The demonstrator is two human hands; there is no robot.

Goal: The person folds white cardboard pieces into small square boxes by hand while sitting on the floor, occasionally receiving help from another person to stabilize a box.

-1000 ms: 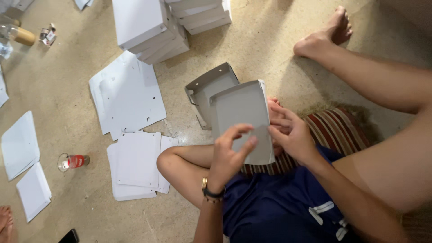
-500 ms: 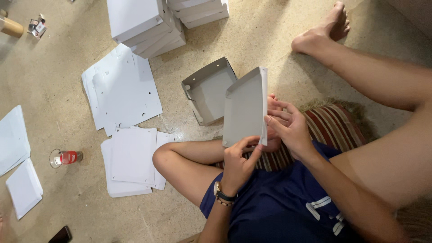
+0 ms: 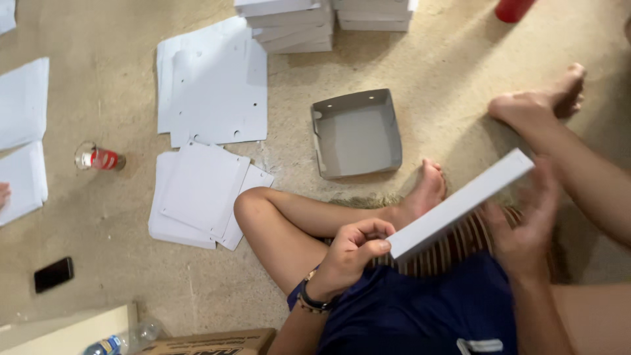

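Item in hand: one folded white cardboard box (image 3: 460,204), flat and shallow, seen edge-on as a long pale slab slanting from the lower middle of the frame up toward the right. Its surface is plain white, edges crisp; the lower end sits just above a striped cushion (image 3: 453,246) and the person's dark blue shorts (image 3: 420,309).

Left hand (image 3: 351,253): lower middle of the frame, fingers (image 3: 374,230) curled and pressed together, pinching the box's lower corner between thumb and fingertips. A beaded wristband (image 3: 309,301) circles the wrist.

Right hand (image 3: 526,227): right of centre, blurred, palm laid against the far side of the box with fingers spread along it.

Surroundings, all on the beige floor (image 3: 118,276):
- open grey-white cardboard tray (image 3: 358,135), upper centre, just beyond the person's bare foot (image 3: 424,194);
- stack of finished white boxes (image 3: 296,23), top centre;
- large flat white cut-outs with small holes (image 3: 213,82), upper left;
- smaller pile of white sheets (image 3: 200,194), left of the bent knee;
- more white sheets (image 3: 23,138) at the left edge;
- small glass bottle with a red label (image 3: 98,158), lying on its side;
- black phone (image 3: 54,274), lower left;
- brown carton (image 3: 210,342) and plastic bottle (image 3: 121,342), bottom edge.
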